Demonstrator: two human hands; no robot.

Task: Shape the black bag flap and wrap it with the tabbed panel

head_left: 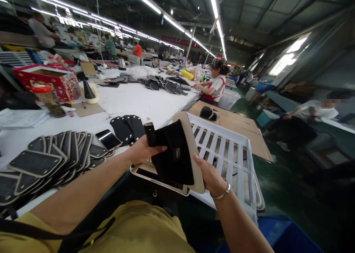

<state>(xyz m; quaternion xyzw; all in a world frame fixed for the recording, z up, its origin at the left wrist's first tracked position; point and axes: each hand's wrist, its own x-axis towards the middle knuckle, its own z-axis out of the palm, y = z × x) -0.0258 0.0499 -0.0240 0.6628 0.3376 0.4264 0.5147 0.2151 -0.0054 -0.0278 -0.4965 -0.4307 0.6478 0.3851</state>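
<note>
Between my two hands is a black bag piece [173, 153] with a small dark label and a broad beige border along its right side. My left hand [142, 149] grips its left edge, thumb lying across the black face, beside a dark folded strip [149, 133]. Its beige border is pinched by my right hand [209, 173], which has a bracelet at the wrist. Directly below, a black bag body with a beige rim [163, 184] is partly hidden by the piece. To the left lie overlapping dark panels with pale edging [66, 153].
A white slatted tray [226, 153] stands to the right, with cardboard [235, 125] behind it. On the white table [124, 98] are a phone [108, 139], black cut pieces [127, 127], a lidded bottle [50, 99] and a red box [50, 81]. A co-worker [215, 85] works farther back.
</note>
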